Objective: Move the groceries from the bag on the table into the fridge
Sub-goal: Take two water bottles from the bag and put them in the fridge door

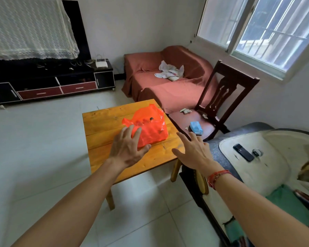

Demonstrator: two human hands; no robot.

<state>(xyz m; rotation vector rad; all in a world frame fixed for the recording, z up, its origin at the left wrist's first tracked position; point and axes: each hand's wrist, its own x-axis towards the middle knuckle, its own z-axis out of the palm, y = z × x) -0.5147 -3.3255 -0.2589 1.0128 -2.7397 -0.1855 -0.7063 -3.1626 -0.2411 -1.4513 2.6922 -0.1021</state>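
An orange-red plastic bag [151,126] lies on the small wooden table [103,122], bulging with groceries; a dark bottle cap shows through near its top. My left hand [128,148] reaches over the table with fingers spread, its fingertips at the bag's near left side. My right hand [193,151] hovers open over the table's right edge, just right of the bag and apart from it. Neither hand holds anything. No fridge is in view.
A dark wooden chair [219,102] with a blue packet [196,128] on its seat stands right of the table. Behind it is a red-covered sofa [168,81]. A black TV cabinet [48,82] lines the far left wall. A couch with a phone [243,152] is at the right.
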